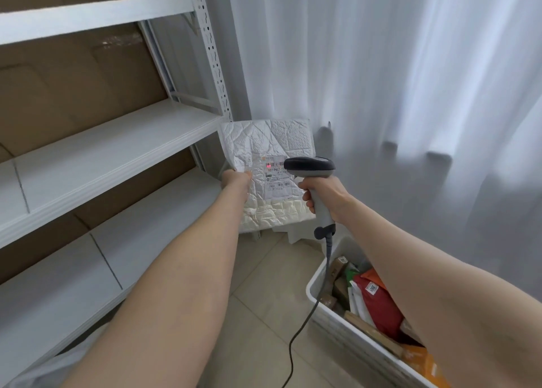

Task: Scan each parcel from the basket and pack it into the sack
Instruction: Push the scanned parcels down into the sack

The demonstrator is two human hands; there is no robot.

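1. Parcel (264,141), a white crinkled padded mailer, held up in the air before the white curtain (410,79), label side turned toward the camera.
2. Left hand (236,179) pinched on the parcel's left edge, arm stretched forward.
3. Right hand (324,195) wrapped round the grey handle of the barcode scanner (309,167); scanner head levelled just in front of the parcel, covering the right part of the shipping label (275,182).
4. Hands kept apart, each clamped on its own item.
5. Red scan dot (268,166) cast on the label's upper barcode.
6. Scanner cable (308,314) hung from the handle base, crossing the basket's left rim toward the tiled floor (264,299).
7. Basket (337,326), white, set on the floor at lower right beneath the right forearm, filled with further parcels, among them a red mailer (378,302) and brown packets (340,288).
8. Shelving rack (117,144), white metal, ranged along the left.
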